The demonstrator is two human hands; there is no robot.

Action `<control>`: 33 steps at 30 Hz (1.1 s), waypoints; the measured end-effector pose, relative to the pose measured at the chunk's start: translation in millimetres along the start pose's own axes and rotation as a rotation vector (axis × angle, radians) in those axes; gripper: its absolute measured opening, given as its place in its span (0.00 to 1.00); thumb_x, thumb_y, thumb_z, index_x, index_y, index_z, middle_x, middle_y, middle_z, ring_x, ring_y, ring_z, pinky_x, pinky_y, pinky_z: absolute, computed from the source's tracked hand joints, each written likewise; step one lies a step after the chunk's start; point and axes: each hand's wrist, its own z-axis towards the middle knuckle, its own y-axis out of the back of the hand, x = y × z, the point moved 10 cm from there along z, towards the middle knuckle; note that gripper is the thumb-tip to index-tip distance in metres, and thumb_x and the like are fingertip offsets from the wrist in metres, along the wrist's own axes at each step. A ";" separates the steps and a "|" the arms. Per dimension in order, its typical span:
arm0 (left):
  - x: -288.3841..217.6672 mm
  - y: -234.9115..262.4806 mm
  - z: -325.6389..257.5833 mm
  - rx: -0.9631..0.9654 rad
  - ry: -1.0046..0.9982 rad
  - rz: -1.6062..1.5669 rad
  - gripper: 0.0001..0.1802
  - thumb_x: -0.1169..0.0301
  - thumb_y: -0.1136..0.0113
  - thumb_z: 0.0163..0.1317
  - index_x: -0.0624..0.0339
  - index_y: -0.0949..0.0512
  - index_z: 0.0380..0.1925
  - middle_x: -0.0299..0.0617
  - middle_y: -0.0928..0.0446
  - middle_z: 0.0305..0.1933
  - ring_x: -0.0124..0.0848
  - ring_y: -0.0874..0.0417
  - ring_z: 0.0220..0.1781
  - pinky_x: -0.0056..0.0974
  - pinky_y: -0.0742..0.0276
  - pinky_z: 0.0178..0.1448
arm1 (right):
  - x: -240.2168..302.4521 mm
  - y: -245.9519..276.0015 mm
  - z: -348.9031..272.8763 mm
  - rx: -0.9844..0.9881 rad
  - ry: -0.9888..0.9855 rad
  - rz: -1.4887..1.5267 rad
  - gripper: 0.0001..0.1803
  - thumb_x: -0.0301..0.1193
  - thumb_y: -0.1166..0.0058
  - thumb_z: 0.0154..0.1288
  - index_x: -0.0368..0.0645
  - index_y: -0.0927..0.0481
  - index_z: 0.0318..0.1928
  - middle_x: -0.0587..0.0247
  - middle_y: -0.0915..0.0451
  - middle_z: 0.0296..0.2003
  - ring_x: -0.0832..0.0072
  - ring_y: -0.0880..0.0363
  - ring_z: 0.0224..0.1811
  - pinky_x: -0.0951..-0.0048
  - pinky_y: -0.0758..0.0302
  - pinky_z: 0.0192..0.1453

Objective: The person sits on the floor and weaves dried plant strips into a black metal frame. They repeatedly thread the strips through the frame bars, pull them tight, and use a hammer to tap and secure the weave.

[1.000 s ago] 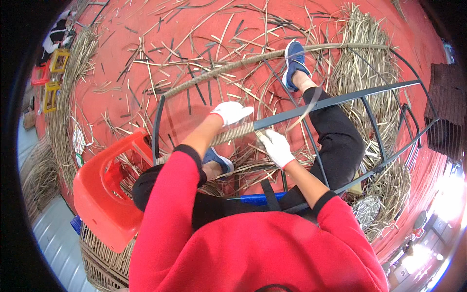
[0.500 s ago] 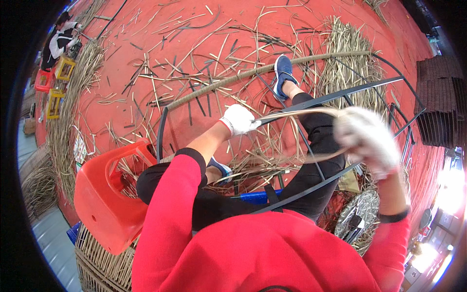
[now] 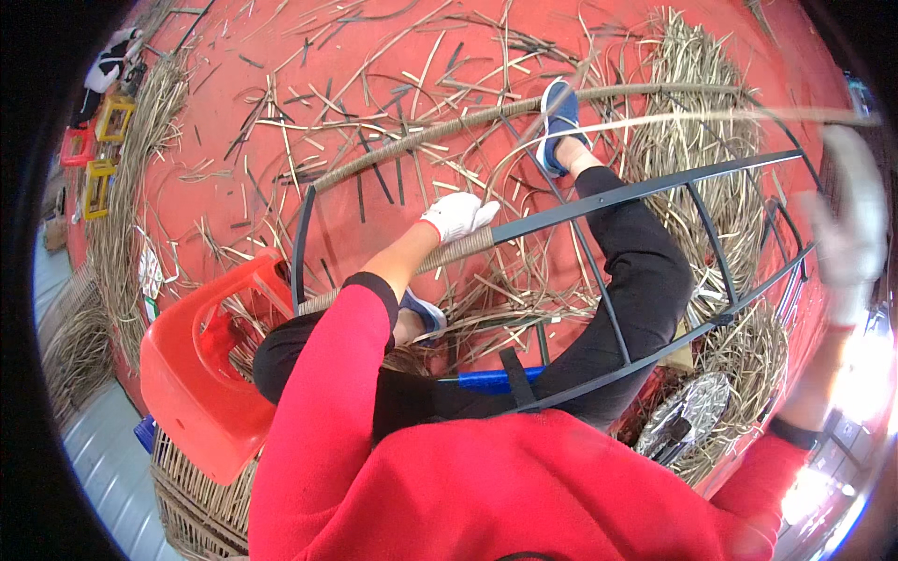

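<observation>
A dark metal frame (image 3: 655, 182) with curved rails and crossbars lies over my legs. Its middle bar is wrapped in tan wicker strip (image 3: 468, 247) up to just right of my left hand. My left hand (image 3: 458, 217), in a white glove, is closed around the bar at the end of that wrapping. From beside its fingers a long pale wicker strip (image 3: 645, 120) arcs over the frame to the far right. There my right hand (image 3: 849, 210), also gloved and smeared by motion, is stretched out at the strip's far part. Its fingers are blurred.
Cut strips litter the red floor (image 3: 234, 93). Wicker bundles lie at the right (image 3: 702, 140) and left (image 3: 140, 168). A red plastic stool (image 3: 201, 374) stands by my left leg, a silvery foil-like object (image 3: 687, 416) at the right. Another person (image 3: 110, 65) is at the far left.
My right hand has swung outward to the right, drawing the looped strip into a long arc. The frame has shifted slightly, and its wrapped section now shows beside my left hand.
</observation>
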 end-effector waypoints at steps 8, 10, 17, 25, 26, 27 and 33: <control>35.9 -51.9 25.6 0.234 0.157 -0.179 0.37 0.44 0.65 0.73 0.66 0.18 0.28 0.59 0.18 0.34 0.55 0.17 0.42 0.52 0.28 0.56 | 221.3 -334.3 -58.1 0.330 -0.309 0.566 0.08 0.35 0.42 0.61 0.47 0.15 0.38 0.59 0.16 0.32 0.59 0.16 0.33 0.62 0.23 0.38; 47.3 -70.4 34.0 0.301 0.158 -0.247 0.37 0.44 0.65 0.73 0.65 0.19 0.25 0.57 0.19 0.30 0.54 0.17 0.39 0.52 0.27 0.54 | 234.8 -346.0 -88.6 0.332 -0.492 0.905 0.14 0.29 0.43 0.62 0.42 0.16 0.48 0.53 0.15 0.43 0.63 0.14 0.42 0.65 0.21 0.50; 52.2 -88.8 47.0 0.329 0.102 -0.145 0.38 0.39 0.60 0.71 0.65 0.16 0.36 0.55 0.18 0.29 0.53 0.17 0.36 0.48 0.25 0.51 | 293.9 -427.6 -96.7 0.274 -0.835 1.883 0.19 0.27 0.46 0.70 0.39 0.24 0.60 0.64 0.20 0.53 0.71 0.20 0.48 0.73 0.23 0.53; 37.1 -59.8 28.7 0.366 0.082 0.185 0.26 0.51 0.51 0.67 0.64 0.15 0.39 0.58 0.16 0.40 0.52 0.13 0.45 0.49 0.22 0.51 | 290.6 -425.7 -104.0 0.572 -0.661 1.313 0.14 0.36 0.52 0.77 0.38 0.19 0.47 0.63 0.17 0.35 0.77 0.19 0.37 0.72 0.21 0.41; 35.6 -48.1 21.1 0.325 0.096 0.231 0.27 0.49 0.52 0.67 0.63 0.15 0.39 0.57 0.16 0.39 0.51 0.13 0.45 0.49 0.21 0.51 | 290.7 -416.7 -110.9 0.578 -0.739 1.453 0.14 0.36 0.52 0.76 0.38 0.19 0.46 0.64 0.17 0.35 0.78 0.19 0.37 0.73 0.21 0.40; 33.8 -35.9 12.4 0.302 0.115 0.286 0.28 0.48 0.53 0.68 0.62 0.15 0.39 0.56 0.15 0.38 0.50 0.13 0.44 0.49 0.21 0.51 | 294.5 -406.0 -117.8 0.600 -0.817 1.624 0.14 0.36 0.52 0.76 0.37 0.19 0.45 0.64 0.17 0.35 0.80 0.19 0.36 0.74 0.21 0.39; -58.6 37.6 -60.3 -0.055 -0.291 0.244 0.30 0.40 0.47 0.64 0.58 0.17 0.29 0.50 0.17 0.33 0.46 0.16 0.41 0.47 0.25 0.49 | 258.6 -292.5 -120.3 0.666 -0.723 1.465 0.15 0.39 0.49 0.75 0.39 0.20 0.39 0.68 0.22 0.25 0.83 0.26 0.28 0.77 0.30 0.33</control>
